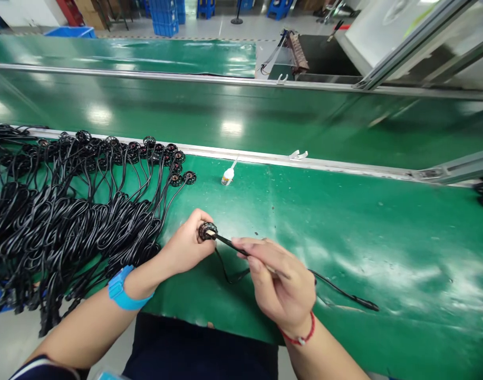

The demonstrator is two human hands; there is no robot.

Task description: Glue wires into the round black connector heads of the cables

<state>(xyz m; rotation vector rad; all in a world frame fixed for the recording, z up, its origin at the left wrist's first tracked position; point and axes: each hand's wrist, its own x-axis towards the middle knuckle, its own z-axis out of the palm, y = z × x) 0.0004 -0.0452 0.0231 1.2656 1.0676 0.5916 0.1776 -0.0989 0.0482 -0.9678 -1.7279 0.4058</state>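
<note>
My left hand grips a small round black part with copper windings, held just above the green table mat. A thin black cable runs from that part across the mat to the right. My right hand pinches a thin stick-like tool whose tip touches the round part. A blue band sits on my left wrist and a red string on my right wrist.
A big pile of black cables with the same round parts covers the mat at the left. A small glue bottle lies near the metal rail. Beyond the rail runs a green conveyor belt. A machine frame stands at the back right.
</note>
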